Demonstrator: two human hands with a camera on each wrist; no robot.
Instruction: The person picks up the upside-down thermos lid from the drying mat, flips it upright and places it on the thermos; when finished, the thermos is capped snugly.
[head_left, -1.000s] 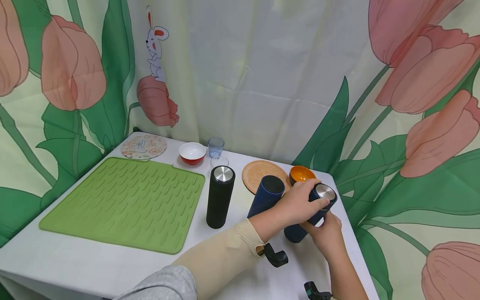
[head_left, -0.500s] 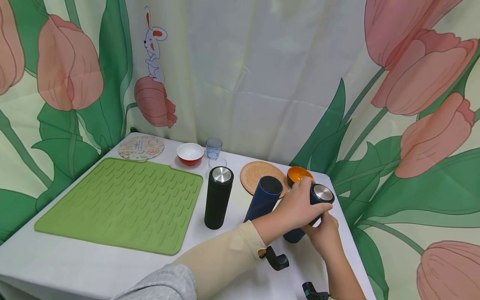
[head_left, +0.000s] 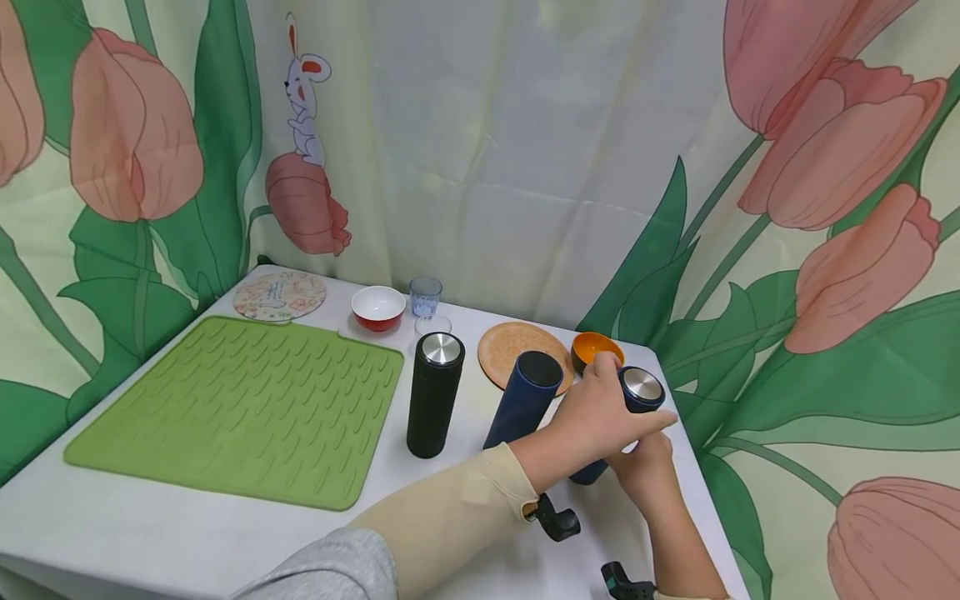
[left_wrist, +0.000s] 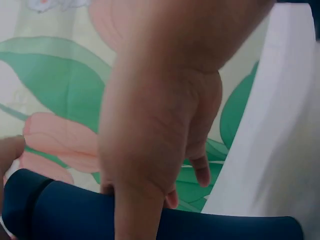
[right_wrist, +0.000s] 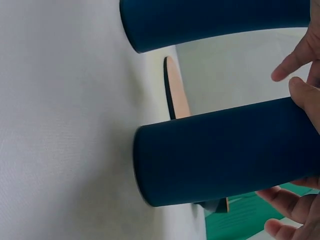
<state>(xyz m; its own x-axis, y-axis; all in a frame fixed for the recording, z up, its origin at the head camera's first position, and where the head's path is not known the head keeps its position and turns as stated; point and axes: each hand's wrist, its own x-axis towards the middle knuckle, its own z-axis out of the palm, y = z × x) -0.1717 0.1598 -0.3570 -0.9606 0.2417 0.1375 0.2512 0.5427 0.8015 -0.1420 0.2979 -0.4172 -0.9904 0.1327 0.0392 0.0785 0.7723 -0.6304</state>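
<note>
In the head view, my right hand [head_left: 648,471] grips the body of a navy thermos [head_left: 642,385] with a silver-topped lid, near the table's right side. Its thumb and fingers curve round the thermos body [right_wrist: 225,155] in the right wrist view. Beside the lid is my left hand [head_left: 596,417], its thumb stretched out and its fingers partly hidden behind the thermos. The left thumb [left_wrist: 11,150] appears apart from the lid in the left wrist view. A second navy thermos [head_left: 525,400], with a dark top, stands just left of my left hand.
A black thermos [head_left: 435,396] stands beside a large green drying mat [head_left: 240,408]. Along the back are a floral round mat [head_left: 280,296], a red-and-white bowl [head_left: 378,308], a blue glass [head_left: 425,296], a clear glass [head_left: 432,325], a round wooden board [head_left: 510,350] and an orange bowl [head_left: 596,346].
My left hand has loosened from the lid, its thumb moving off and stretching out to the right. The right hand keeps its grip on the thermos. The head view has shifted slightly.
</note>
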